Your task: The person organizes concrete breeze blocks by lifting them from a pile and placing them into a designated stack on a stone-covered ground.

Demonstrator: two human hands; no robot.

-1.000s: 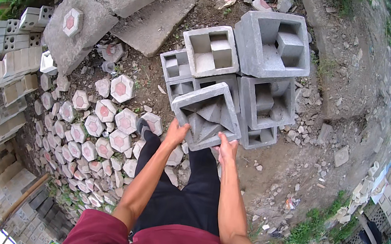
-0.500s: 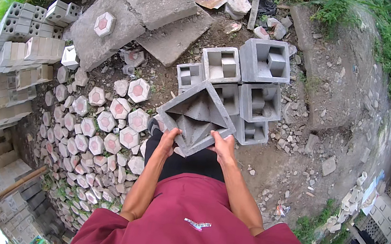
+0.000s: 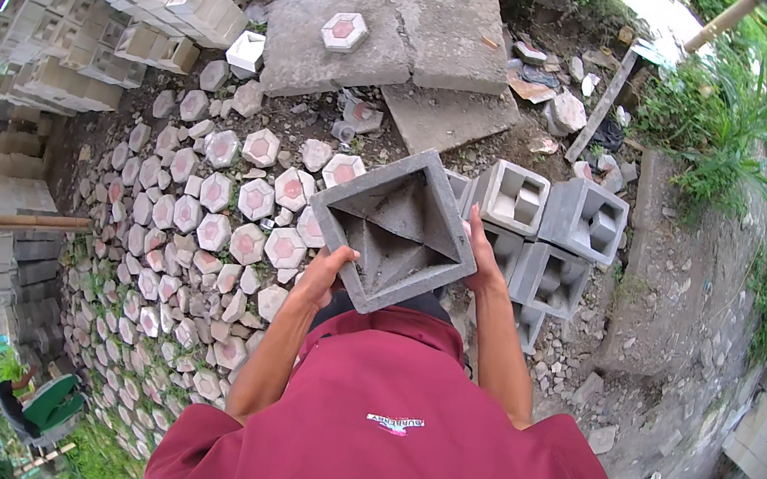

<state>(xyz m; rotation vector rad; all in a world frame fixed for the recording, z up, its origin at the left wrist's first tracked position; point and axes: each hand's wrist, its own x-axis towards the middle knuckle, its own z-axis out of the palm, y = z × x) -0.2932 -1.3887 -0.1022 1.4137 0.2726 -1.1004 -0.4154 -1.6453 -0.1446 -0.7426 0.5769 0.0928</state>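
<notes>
Both hands – left hand [image 3: 324,275], right hand [image 3: 483,259] – were clamped on opposite sides of the grey concrete block [image 3: 395,226]; it looked heavy and could slip onto the hexagonal pavers [image 3: 239,208]

The grey concrete block [image 3: 397,229] hides the fingers of both hands beneath it and part of the stacked hollow blocks [image 3: 542,239] behind. The red shirt [image 3: 395,430] covers the ground underfoot.
</notes>
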